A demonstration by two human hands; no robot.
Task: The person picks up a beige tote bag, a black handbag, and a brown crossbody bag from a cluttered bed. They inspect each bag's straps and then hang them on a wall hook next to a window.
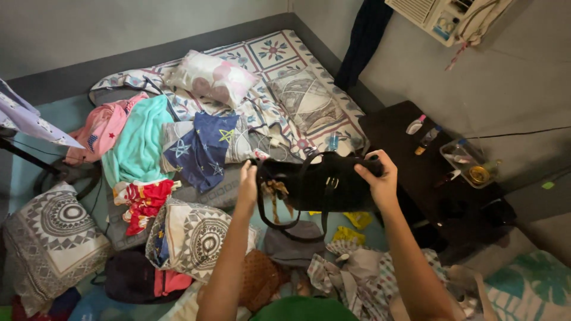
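I hold a black handbag (pixel 315 187) up in the air with both hands. My left hand (pixel 247 185) grips its left end and my right hand (pixel 380 178) grips its right top corner. The bag's black straps (pixel 279 223) hang down in loops below it, and a small brownish tassel dangles near the left end. Under the bag lies a heap of clothes and cloths on the floor.
A patterned mattress (pixel 279 53) with pillows (pixel 211 77) and strewn clothes, among them a teal cloth (pixel 140 142) and a navy star-print garment (pixel 202 148), fills the back. A dark low table (pixel 410 160) with bottles and a clear container (pixel 467 163) stands right. Patterned cushions (pixel 50 232) lie left.
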